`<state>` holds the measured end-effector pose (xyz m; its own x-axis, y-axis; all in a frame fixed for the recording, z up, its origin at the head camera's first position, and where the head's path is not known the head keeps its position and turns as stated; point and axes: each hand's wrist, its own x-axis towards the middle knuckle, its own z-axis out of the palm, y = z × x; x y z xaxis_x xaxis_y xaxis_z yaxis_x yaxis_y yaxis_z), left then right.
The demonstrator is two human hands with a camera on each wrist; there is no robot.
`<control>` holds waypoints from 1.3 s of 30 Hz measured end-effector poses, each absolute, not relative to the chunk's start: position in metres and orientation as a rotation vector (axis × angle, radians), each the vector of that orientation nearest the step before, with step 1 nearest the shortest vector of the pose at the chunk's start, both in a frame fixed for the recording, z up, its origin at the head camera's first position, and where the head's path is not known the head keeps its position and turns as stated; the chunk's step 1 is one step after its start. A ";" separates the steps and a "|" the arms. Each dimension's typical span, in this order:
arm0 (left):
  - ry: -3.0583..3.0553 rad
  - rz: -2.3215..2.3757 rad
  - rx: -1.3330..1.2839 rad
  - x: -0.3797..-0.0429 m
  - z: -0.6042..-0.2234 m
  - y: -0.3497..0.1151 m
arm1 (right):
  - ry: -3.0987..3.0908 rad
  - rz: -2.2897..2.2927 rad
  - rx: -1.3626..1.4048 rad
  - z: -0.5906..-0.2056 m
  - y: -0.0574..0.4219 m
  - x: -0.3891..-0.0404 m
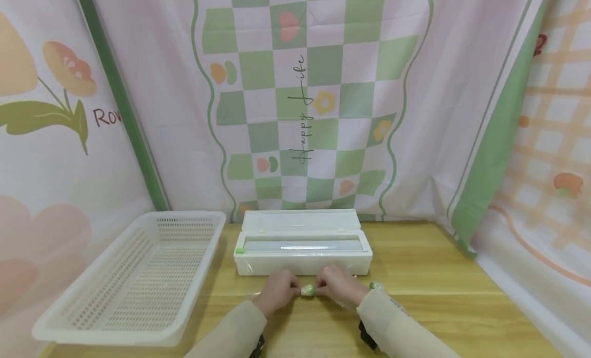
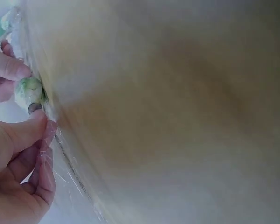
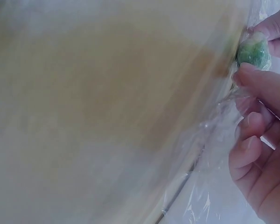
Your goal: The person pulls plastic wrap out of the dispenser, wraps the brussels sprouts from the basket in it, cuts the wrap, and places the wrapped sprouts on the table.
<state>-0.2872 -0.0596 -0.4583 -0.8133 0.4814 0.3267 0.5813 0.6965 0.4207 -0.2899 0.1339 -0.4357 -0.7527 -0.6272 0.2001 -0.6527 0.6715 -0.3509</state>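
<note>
A small green-and-white Brussels sprout (image 1: 308,290), wrapped in clear cling film (image 2: 47,140), is between my two hands just in front of the white cling film box. My left hand (image 1: 278,291) pinches the film at the sprout's left side between thumb and fingers. On the other side, the thumb and fingertips of my right hand (image 1: 340,286) pinch the film close against the sprout. In the right wrist view the sprout (image 3: 253,50) shows glossy film stretched over it, and loose film trails below the right hand. A second green-and-white sprout (image 1: 376,285) lies beyond my right wrist.
The cling film box (image 1: 302,266) stands behind my hands, its lid (image 1: 301,220) raised and a green slider at its left end. To the left sits a white perforated basket (image 1: 196,291). A patterned curtain (image 1: 323,101) hangs behind the wooden table (image 1: 415,255).
</note>
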 end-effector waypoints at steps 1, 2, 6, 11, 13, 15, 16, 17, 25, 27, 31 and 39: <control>-2.705 -0.739 -0.864 -0.287 -0.459 -0.059 | -2.817 0.638 1.079 -0.436 0.134 -0.290; -2.701 -0.713 -0.866 -0.287 -0.458 -0.059 | -2.817 0.654 1.081 -0.436 0.133 -0.289; -2.694 -0.661 -0.879 -0.286 -0.459 -0.059 | -2.841 0.716 1.076 -0.435 0.133 -0.288; -2.696 -0.631 -0.921 -0.284 -0.458 -0.060 | -2.869 0.797 1.108 -0.436 0.136 -0.288; -2.706 -0.629 -0.942 -0.283 -0.457 -0.059 | -2.872 0.825 1.126 -0.436 0.137 -0.289; -2.715 -0.626 -0.958 -0.281 -0.455 -0.059 | -2.867 0.846 1.142 -0.436 0.139 -0.289; -2.729 -0.630 -0.960 -0.281 -0.454 -0.059 | -2.866 0.853 1.144 -0.436 0.139 -0.289; -2.741 -0.634 -0.961 -0.280 -0.453 -0.059 | -2.864 0.863 1.145 -0.435 0.140 -0.288; -2.815 -0.781 -0.930 -0.278 -0.448 -0.063 | -2.892 0.908 1.088 -0.431 0.140 -0.285; -2.812 -0.845 -0.913 -0.277 -0.446 -0.066 | -2.911 0.927 1.059 -0.429 0.141 -0.285; -2.842 -0.957 -0.825 -0.278 -0.439 -0.071 | -2.886 0.833 1.064 -0.424 0.143 -0.288; -2.720 -0.821 -0.817 -0.289 -0.414 -0.084 | -2.840 0.782 1.093 -0.403 0.131 -0.295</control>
<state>-0.2894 -0.0840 -0.4141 -0.8316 0.4528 0.3216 0.5551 0.6957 0.4560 -0.2946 0.1311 -0.4035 -0.7580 -0.6290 0.1727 -0.6288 0.6342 -0.4499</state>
